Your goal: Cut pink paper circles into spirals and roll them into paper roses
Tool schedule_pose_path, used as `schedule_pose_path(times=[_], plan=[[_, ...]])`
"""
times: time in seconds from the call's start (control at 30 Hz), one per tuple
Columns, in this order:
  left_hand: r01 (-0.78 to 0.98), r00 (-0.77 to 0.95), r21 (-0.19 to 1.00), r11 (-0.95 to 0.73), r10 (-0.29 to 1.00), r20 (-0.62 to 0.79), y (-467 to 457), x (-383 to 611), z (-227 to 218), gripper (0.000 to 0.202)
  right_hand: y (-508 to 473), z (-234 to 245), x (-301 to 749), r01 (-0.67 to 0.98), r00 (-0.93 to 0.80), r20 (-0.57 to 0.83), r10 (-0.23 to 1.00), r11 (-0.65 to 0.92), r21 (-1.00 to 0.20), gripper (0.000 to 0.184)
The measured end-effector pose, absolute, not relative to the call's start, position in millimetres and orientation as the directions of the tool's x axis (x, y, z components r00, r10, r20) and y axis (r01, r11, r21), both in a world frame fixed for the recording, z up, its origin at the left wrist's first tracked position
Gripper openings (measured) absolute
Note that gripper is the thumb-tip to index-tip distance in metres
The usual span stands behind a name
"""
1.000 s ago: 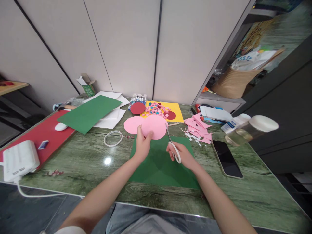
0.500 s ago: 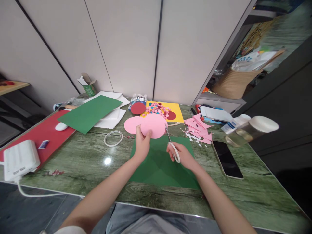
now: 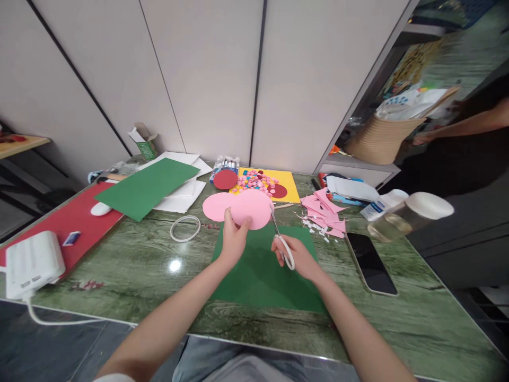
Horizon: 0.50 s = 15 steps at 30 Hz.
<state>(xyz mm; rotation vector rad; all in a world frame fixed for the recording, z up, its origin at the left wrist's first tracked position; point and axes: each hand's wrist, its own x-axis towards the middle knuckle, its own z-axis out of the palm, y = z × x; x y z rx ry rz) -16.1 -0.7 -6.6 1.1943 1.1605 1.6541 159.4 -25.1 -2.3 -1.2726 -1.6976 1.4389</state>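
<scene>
My left hand (image 3: 234, 239) pinches the lower edge of a round pink paper disc (image 3: 253, 208) and holds it above a green sheet (image 3: 260, 273) on the table. A second pink disc (image 3: 214, 206) lies flat behind it to the left. In my right hand (image 3: 298, 257) are white-handled scissors (image 3: 280, 241), fingers through the loops. The blades point up and meet the right edge of the held disc.
Pink paper scraps (image 3: 324, 208) lie to the right, then a black phone (image 3: 371, 255) and a clear jar with a white lid (image 3: 409, 213). A yellow sheet with small coloured pieces (image 3: 258, 180), a dark red disc (image 3: 225, 179), a white ring (image 3: 185, 227), another green sheet (image 3: 149, 185) and a white device (image 3: 32, 262) lie around. Another person's arm (image 3: 461, 124) reaches at far right.
My hands, the pink disc and the scissors have barely moved. Another person's arm has come into view at the far right near the woven basket.
</scene>
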Motion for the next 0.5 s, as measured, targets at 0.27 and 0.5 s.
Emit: schedule_pose_path(times=[0.27, 0.5], plan=[[-0.046, -0.244, 0.959, -0.279, 0.934, 0.260, -1.6, -17.7, -8.2, 0.034, -22.9, -2.1, 159.9, 0.271, -0.384, -0.142, 0.913, -0.035, -0.962, 0.036], [-0.060, -0.299, 0.957, -0.284, 0.920, 0.254, 1.6, -18.3, -9.1, 0.037, -22.6, -3.3, 159.8, 0.274, -0.390, -0.142, 0.910, -0.032, -0.961, 0.035]])
